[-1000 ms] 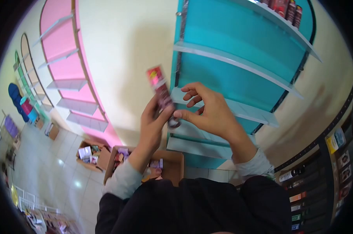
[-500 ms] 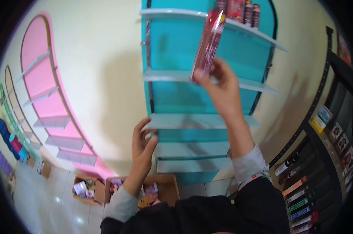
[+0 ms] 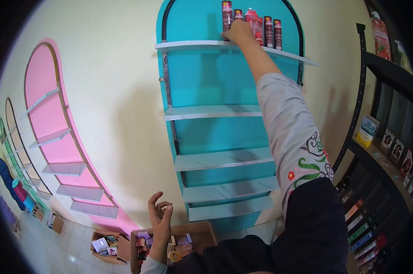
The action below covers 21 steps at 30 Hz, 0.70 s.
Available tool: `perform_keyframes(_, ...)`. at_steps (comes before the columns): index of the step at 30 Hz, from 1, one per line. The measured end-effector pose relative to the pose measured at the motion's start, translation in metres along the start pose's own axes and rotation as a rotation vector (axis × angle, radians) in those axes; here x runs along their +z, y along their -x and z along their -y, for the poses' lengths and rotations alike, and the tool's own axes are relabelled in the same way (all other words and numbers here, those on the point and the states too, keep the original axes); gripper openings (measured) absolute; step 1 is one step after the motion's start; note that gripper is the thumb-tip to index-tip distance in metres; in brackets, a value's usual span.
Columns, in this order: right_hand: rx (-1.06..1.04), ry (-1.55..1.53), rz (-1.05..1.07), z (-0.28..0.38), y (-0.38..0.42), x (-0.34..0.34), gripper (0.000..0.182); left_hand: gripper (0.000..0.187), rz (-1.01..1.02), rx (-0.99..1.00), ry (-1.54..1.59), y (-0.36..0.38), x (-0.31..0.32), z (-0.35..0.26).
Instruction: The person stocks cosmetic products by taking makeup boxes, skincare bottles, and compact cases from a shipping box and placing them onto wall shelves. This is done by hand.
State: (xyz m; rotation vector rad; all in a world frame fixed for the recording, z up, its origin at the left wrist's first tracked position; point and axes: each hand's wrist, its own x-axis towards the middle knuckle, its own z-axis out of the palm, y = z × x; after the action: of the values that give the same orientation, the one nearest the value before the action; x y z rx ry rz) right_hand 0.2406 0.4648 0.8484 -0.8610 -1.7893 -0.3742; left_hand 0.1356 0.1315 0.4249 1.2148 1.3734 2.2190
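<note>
My right hand reaches up to the top shelf of the turquoise unit. Its fingers are closed round the lower part of a tall dark-red bottle with a yellow spot near its top, upright at the shelf. Just right of it, partly behind my hand, is a similar dark bottle. A wider pink-red bottle and two slim dark bottles stand further right. My left hand hangs low over a cardboard box, fingers bent and apart, holding nothing.
Lower turquoise-unit shelves run below my right arm. On the left is a pink shelf unit; a smaller box of packages sits on the floor. A black rack with products stands at right.
My right hand has carried the dark-red bottle up from in front of the shelves to the top shelf. My left hand has dropped from the middle shelf's edge to above the box.
</note>
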Motion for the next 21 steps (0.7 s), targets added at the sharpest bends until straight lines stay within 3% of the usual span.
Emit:
perform_keyframes(2, 0.007, 0.006, 0.065, -0.003, -0.006, 0.005, 0.051, 0.047, -0.042, 0.001, -0.03, 0.004, -0.005, 0.001)
perform_keyframes(12, 0.059, 0.034, -0.09, -0.002, -0.013, 0.023, 0.05, 0.048, -0.067, -0.034, 0.009, 0.014, -0.018, 0.003)
perform_keyframes(18, -0.028, 0.058, -0.013, -0.005, -0.015, 0.029, 0.05, 0.048, -0.102, -0.035, -0.049, 0.021, -0.022, 0.008)
perform_keyframes(21, 0.012, 0.081, 0.003, -0.004, -0.019, 0.033, 0.039, 0.048, -0.117, -0.043, -0.057, 0.024, -0.024, 0.009)
